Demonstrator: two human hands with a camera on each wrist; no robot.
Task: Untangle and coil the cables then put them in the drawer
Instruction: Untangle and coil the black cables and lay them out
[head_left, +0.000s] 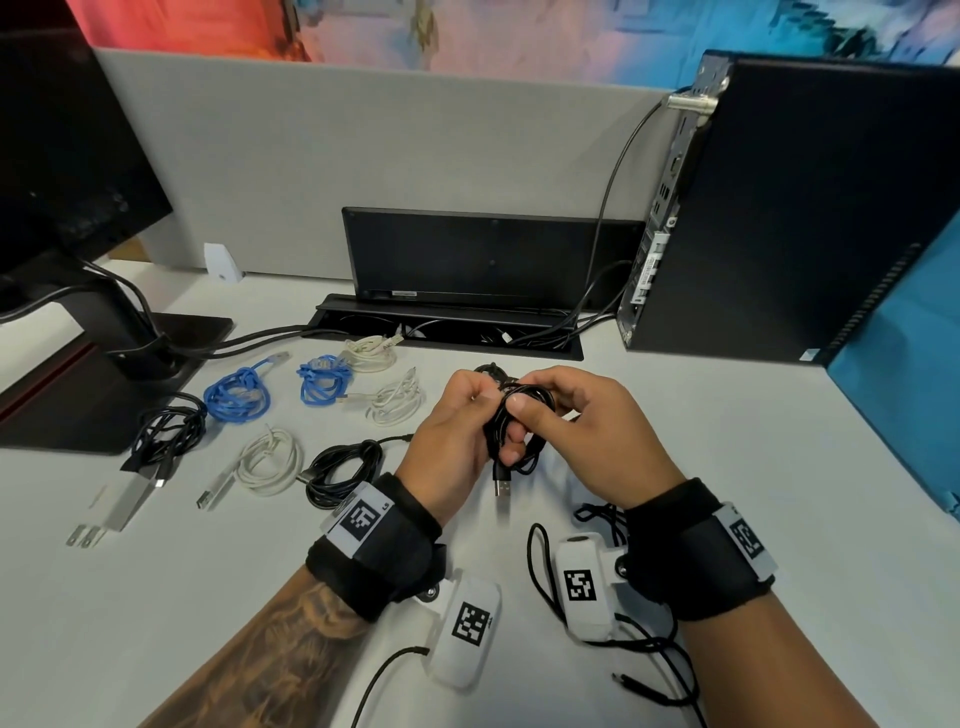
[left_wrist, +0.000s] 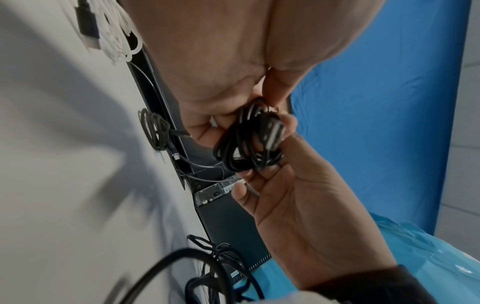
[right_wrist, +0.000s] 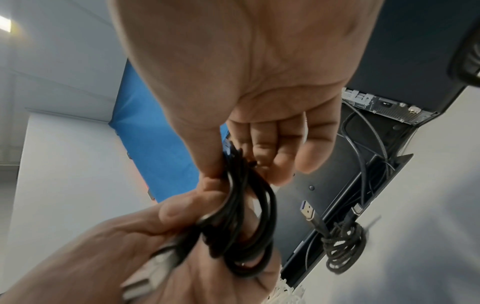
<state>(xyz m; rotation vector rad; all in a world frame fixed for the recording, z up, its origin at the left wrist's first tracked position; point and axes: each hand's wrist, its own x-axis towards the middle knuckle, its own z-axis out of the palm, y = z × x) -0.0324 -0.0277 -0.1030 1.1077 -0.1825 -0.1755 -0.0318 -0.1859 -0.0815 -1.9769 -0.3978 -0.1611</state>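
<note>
Black cable (head_left: 511, 415) sits bunched above the counter (head_left: 727, 441), both the left hand (head_left: 457, 431) and right hand (head_left: 576, 415) in a closed grip around it; fingers hide most loops, one plug dangling.

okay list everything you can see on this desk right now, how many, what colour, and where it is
Held cable: one, black, coiled, between both hands, USB plug hanging below.
Blue cables: two coils, left of centre.
White cables: three coils, left and centre.
Black cables: two coils lying left, one braided coil behind the hands by the cable tray.
Charger: one, white, front left.
Cable tray: one, black, open, at the back of the desk.
Computer tower: one, black, right.
Monitor: one, black, left.
Left hand: grips the held cable.
Right hand: pinches the held cable.
</note>
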